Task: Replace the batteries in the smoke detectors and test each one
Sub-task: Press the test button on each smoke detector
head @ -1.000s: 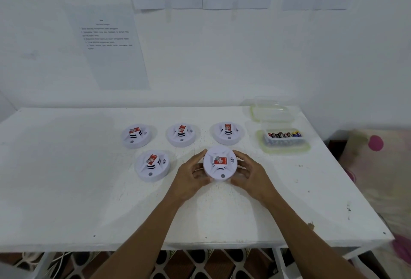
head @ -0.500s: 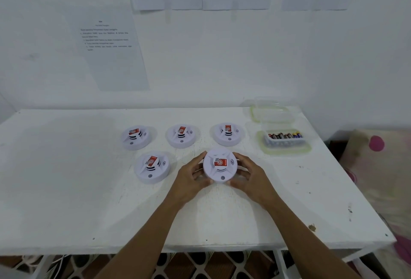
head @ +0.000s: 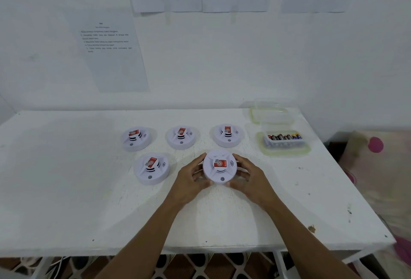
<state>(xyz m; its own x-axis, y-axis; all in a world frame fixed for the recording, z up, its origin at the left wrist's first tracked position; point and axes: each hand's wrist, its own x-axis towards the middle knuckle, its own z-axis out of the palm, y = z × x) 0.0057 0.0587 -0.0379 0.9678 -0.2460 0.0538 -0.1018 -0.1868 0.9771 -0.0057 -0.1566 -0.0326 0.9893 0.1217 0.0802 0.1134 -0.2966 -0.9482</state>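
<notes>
A white table [head: 66,189] stands against a wall hung with printed sheets [head: 111,56], with a clear tub [head: 272,116] at its far right and a lid [head: 304,148] just nearer. The left hand [head: 189,181] and right hand [head: 253,181] curl their fingers round the rim of the held detector [head: 219,165] at near centre. A fourth detector [head: 151,168] lies to its left, three detectors [head: 181,137] form a far row, and batteries [head: 284,137] sit on the lid.

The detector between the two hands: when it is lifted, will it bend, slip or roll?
Probably rigid: the detector looks like a moulded plastic shell. Its smooth round rim may slip a little; the left hand and right hand both grip it. Being flat and wide, it should not tip or roll.
</notes>
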